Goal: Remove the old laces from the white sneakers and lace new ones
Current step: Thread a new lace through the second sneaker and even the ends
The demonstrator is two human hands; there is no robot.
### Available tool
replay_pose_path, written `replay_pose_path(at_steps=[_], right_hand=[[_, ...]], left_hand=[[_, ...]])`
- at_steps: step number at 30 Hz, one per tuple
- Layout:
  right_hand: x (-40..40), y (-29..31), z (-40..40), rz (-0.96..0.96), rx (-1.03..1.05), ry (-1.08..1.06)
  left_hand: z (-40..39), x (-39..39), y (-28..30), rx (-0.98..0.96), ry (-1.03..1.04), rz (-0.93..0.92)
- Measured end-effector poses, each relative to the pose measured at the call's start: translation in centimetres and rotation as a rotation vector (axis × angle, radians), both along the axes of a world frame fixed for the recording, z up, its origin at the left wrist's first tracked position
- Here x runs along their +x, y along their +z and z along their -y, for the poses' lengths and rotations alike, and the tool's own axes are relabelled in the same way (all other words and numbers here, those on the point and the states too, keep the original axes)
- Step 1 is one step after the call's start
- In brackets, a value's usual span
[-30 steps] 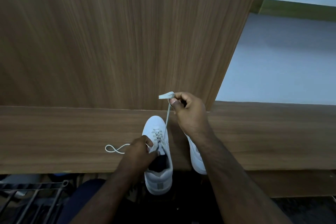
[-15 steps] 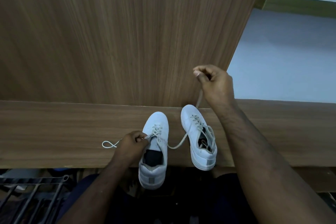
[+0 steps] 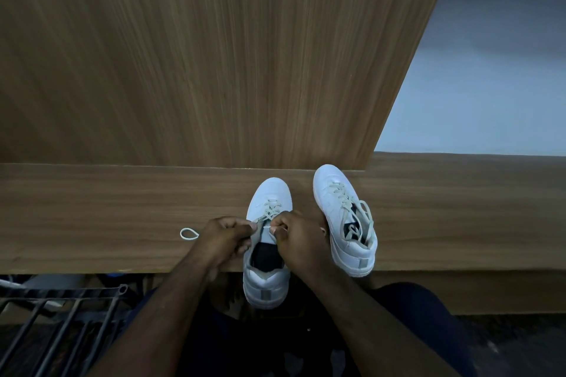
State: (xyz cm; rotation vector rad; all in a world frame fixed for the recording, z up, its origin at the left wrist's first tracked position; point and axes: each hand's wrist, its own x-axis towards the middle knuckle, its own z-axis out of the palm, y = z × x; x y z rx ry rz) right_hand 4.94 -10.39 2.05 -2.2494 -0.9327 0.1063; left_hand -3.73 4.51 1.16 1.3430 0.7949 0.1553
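Note:
Two white sneakers stand on a wooden ledge, toes pointing away from me. The left sneaker (image 3: 269, 196) hangs its heel over the ledge's front edge and is laced only near the toe. My left hand (image 3: 225, 237) pinches one end of its pale lace (image 3: 271, 214) at the shoe's left side. My right hand (image 3: 298, 237) pinches the other end, its tip showing between my fingers above the shoe's opening. A loop of the lace (image 3: 188, 233) lies on the wood left of my left hand. The right sneaker (image 3: 340, 211) is fully laced with loose ends.
The wooden ledge (image 3: 107, 217) runs across the view, with a tall wooden panel (image 3: 214, 55) rising behind it. A black metal rack (image 3: 58, 309) sits below at the lower left. A pale wall (image 3: 484, 86) lies at the right. My dark trousers show under the ledge.
My right hand came down from high by the panel to the left sneaker's eyelets, bringing the lace end. The slack lace between the shoes is gone. My left hand stayed put.

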Motion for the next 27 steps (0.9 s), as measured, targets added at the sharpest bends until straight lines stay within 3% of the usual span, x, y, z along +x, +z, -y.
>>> replay_pose_path(at_steps=[11, 21, 27], right_hand=[[0.0, -1.5, -1.4, 0.001, 0.036, -0.009], [0.2, -1.4, -1.6, 0.018, 0.091, 0.045], [0.2, -1.2, -1.6, 0.010, 0.099, 0.049]], left_hand=[[-0.2, 0.0, 0.4, -0.203, 0.048, -0.019], [-0.1, 0.0, 0.5, -0.178, 0.029, 0.010], [0.3, 0.0, 0.6, -0.055, -0.001, 0.019]])
